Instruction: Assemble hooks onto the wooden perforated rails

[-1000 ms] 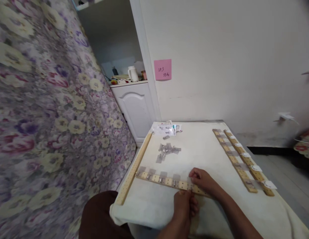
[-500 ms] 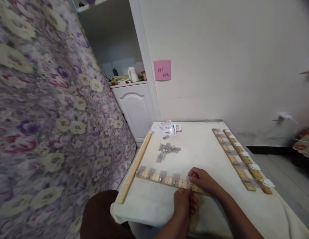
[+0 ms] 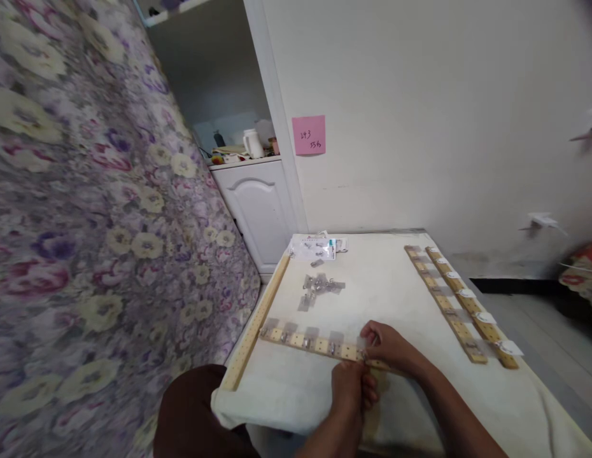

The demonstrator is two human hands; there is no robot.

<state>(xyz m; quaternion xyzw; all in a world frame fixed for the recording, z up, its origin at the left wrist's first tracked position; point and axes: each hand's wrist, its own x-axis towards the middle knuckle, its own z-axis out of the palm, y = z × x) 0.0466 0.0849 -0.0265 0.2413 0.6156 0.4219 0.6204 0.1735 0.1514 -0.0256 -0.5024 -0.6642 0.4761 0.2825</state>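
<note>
A perforated wooden strip lies across the near part of the white-covered table, with several small metal clips fixed along it. My left hand pinches the strip from the near side, fingers closed. My right hand rests on the strip's far side, fingers curled on a small clip that I can barely make out. A loose pile of metal clips lies a little further back.
Another wooden strip runs along the table's left edge. Two strips with white tags lie at the right. Small packets sit at the back edge. A floral bedspread fills the left; a white cabinet stands behind.
Both hands stay at the same spot on the strip, with only slight finger shifts. The view has drifted a little.
</note>
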